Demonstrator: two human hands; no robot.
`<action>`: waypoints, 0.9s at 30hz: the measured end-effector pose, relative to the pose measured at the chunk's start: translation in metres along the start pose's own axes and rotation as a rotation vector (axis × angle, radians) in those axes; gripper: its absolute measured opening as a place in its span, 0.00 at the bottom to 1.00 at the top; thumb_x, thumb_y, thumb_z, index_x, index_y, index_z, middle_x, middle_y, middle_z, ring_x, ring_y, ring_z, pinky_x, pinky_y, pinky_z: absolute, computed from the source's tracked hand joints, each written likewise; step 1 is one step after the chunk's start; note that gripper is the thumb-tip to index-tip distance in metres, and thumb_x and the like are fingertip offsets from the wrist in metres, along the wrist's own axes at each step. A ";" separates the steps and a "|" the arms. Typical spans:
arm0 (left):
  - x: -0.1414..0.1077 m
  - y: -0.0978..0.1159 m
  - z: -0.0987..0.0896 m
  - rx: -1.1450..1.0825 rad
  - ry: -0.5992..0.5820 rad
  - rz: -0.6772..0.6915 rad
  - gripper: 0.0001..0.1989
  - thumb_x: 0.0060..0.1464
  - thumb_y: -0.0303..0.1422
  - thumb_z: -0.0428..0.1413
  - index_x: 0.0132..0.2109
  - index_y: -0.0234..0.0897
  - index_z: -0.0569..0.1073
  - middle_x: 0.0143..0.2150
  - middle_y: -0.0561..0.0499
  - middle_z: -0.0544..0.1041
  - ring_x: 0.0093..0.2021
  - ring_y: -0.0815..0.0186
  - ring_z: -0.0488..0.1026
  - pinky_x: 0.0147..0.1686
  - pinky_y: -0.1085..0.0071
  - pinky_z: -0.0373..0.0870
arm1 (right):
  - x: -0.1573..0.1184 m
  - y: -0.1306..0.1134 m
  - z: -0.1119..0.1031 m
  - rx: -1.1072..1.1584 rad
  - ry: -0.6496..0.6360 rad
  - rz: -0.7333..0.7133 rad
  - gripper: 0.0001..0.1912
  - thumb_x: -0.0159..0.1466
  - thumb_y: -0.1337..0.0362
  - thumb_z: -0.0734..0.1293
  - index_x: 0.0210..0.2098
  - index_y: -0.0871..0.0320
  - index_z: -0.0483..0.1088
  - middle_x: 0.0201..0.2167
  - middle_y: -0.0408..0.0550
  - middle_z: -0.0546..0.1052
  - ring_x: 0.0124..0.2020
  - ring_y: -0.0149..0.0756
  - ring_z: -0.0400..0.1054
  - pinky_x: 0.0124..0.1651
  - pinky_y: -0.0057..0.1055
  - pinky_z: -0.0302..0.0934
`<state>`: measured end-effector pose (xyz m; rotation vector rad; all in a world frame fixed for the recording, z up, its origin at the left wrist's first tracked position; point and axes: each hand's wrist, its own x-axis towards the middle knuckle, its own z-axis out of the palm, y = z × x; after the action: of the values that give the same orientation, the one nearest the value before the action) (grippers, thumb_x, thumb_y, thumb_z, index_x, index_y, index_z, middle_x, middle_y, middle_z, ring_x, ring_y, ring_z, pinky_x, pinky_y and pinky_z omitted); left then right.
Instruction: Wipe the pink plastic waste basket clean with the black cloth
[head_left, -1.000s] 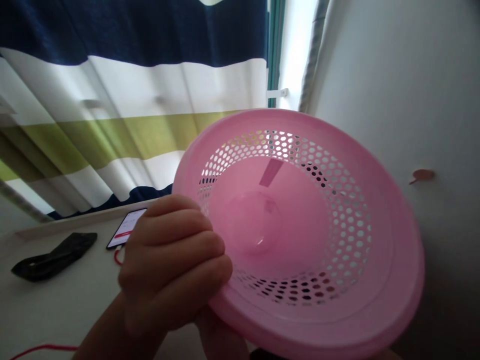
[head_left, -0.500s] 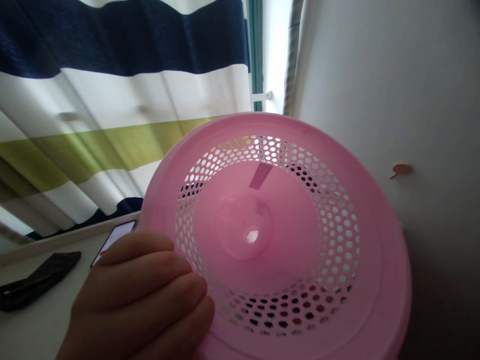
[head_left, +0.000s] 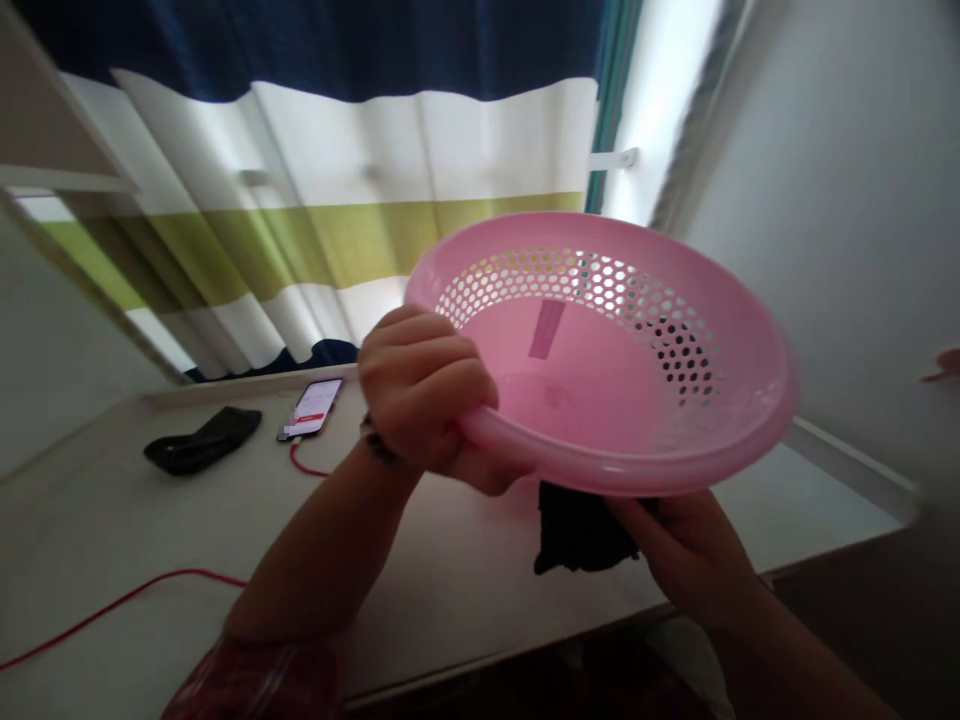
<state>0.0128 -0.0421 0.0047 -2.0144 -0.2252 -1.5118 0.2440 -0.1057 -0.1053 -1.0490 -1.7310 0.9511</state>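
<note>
A pink basket [head_left: 600, 370] with a band of small holes is tilted up above the desk, its open top facing me. My left hand [head_left: 431, 395] is closed around its left rim, with the thumb underneath. Below the near rim, my right hand [head_left: 682, 540] holds a black cloth [head_left: 585, 530] between thumb and fingers, close to the basket's underside. Part of the right hand's fingers is hidden behind the basket and cloth.
The white desk [head_left: 442, 590] carries a dark object [head_left: 202, 440] at the left and a phone [head_left: 315, 408] joined to a red cable [head_left: 150, 583]. A striped curtain [head_left: 337, 240] hangs behind. A white wall [head_left: 847, 230] stands at the right.
The basket has tipped and appears farther away, its inside now seen at a slant. My right hand and the black cloth have come into view. The view takes in more of the desk.
</note>
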 end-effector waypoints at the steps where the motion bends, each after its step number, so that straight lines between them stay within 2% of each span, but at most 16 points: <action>1: -0.002 -0.004 0.000 0.013 0.015 -0.005 0.29 0.45 0.60 0.47 0.18 0.38 0.57 0.13 0.56 0.57 0.18 0.71 0.58 0.22 0.67 0.54 | 0.006 0.008 0.004 0.000 -0.012 0.080 0.14 0.61 0.56 0.64 0.34 0.60 0.75 0.28 0.48 0.78 0.31 0.40 0.71 0.34 0.31 0.66; 3: -0.007 -0.010 0.000 0.046 0.021 -0.010 0.30 0.45 0.61 0.46 0.18 0.38 0.56 0.13 0.56 0.56 0.18 0.72 0.55 0.23 0.67 0.52 | 0.019 0.026 0.013 0.019 -0.064 0.237 0.19 0.59 0.51 0.64 0.31 0.62 0.75 0.23 0.48 0.76 0.25 0.40 0.70 0.26 0.31 0.64; 4: -0.009 -0.013 0.000 0.061 0.032 -0.011 0.30 0.45 0.62 0.45 0.18 0.38 0.56 0.13 0.56 0.56 0.18 0.71 0.53 0.23 0.67 0.51 | 0.025 0.035 0.018 0.028 -0.099 0.288 0.21 0.59 0.49 0.64 0.30 0.62 0.75 0.23 0.48 0.76 0.24 0.40 0.69 0.25 0.31 0.64; 7: -0.014 -0.021 0.001 0.096 0.042 -0.028 0.30 0.45 0.62 0.44 0.18 0.38 0.55 0.13 0.56 0.55 0.19 0.71 0.52 0.23 0.66 0.50 | 0.035 0.047 0.026 -0.024 -0.082 0.297 0.20 0.56 0.49 0.66 0.28 0.62 0.75 0.24 0.49 0.77 0.26 0.41 0.69 0.28 0.32 0.65; 9: -0.019 -0.026 0.002 0.115 0.031 -0.052 0.29 0.47 0.60 0.44 0.18 0.38 0.54 0.14 0.56 0.55 0.20 0.70 0.52 0.24 0.66 0.50 | 0.037 0.040 0.023 -0.026 -0.042 0.246 0.18 0.56 0.51 0.67 0.31 0.61 0.76 0.27 0.49 0.78 0.29 0.40 0.70 0.32 0.32 0.66; 11: -0.025 -0.033 0.003 0.129 0.024 -0.090 0.29 0.49 0.58 0.44 0.18 0.38 0.54 0.14 0.56 0.55 0.20 0.71 0.52 0.24 0.66 0.50 | 0.039 0.025 0.016 0.031 0.058 0.184 0.16 0.54 0.52 0.69 0.32 0.59 0.76 0.29 0.48 0.78 0.31 0.40 0.71 0.35 0.32 0.66; 14: -0.032 -0.044 0.002 0.133 0.012 -0.155 0.28 0.52 0.56 0.43 0.18 0.38 0.54 0.15 0.55 0.54 0.20 0.71 0.52 0.24 0.66 0.50 | 0.046 0.010 0.011 0.119 0.201 0.161 0.16 0.52 0.52 0.71 0.34 0.57 0.75 0.30 0.48 0.79 0.31 0.40 0.71 0.35 0.33 0.67; 16: -0.036 -0.051 0.001 0.137 0.001 -0.203 0.27 0.52 0.55 0.43 0.18 0.38 0.55 0.15 0.55 0.54 0.20 0.71 0.52 0.24 0.67 0.51 | 0.052 0.013 0.015 0.108 0.151 0.237 0.17 0.53 0.51 0.70 0.36 0.57 0.74 0.30 0.48 0.78 0.29 0.40 0.71 0.32 0.32 0.66; 20: -0.036 -0.057 -0.002 0.159 -0.025 -0.276 0.28 0.51 0.55 0.46 0.17 0.37 0.56 0.15 0.55 0.55 0.20 0.71 0.53 0.24 0.67 0.52 | 0.061 0.044 0.036 0.059 -0.086 0.434 0.20 0.56 0.49 0.66 0.35 0.61 0.74 0.25 0.48 0.77 0.23 0.37 0.69 0.23 0.29 0.61; 22: -0.035 -0.057 -0.003 0.166 -0.048 -0.288 0.27 0.50 0.54 0.47 0.17 0.37 0.56 0.15 0.55 0.55 0.20 0.72 0.53 0.24 0.68 0.52 | 0.063 0.055 0.045 0.054 -0.095 0.496 0.21 0.55 0.48 0.66 0.33 0.61 0.73 0.21 0.47 0.75 0.20 0.36 0.67 0.19 0.29 0.58; 24: -0.034 -0.058 -0.003 0.171 -0.064 -0.290 0.27 0.50 0.54 0.47 0.16 0.37 0.56 0.15 0.55 0.54 0.20 0.72 0.52 0.24 0.68 0.52 | 0.065 0.056 0.047 0.087 -0.068 0.488 0.21 0.54 0.48 0.67 0.33 0.60 0.74 0.21 0.47 0.76 0.21 0.37 0.68 0.21 0.30 0.61; 27: -0.034 -0.061 -0.003 0.173 -0.067 -0.293 0.28 0.50 0.55 0.47 0.16 0.37 0.55 0.14 0.56 0.54 0.19 0.73 0.52 0.23 0.68 0.51 | 0.070 0.039 0.038 0.129 0.003 0.343 0.20 0.52 0.48 0.68 0.34 0.58 0.75 0.28 0.50 0.79 0.30 0.43 0.73 0.34 0.34 0.68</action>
<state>-0.0299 0.0119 -0.0038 -1.9575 -0.6802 -1.5388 0.2002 -0.0335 -0.1327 -1.2846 -1.4910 1.2552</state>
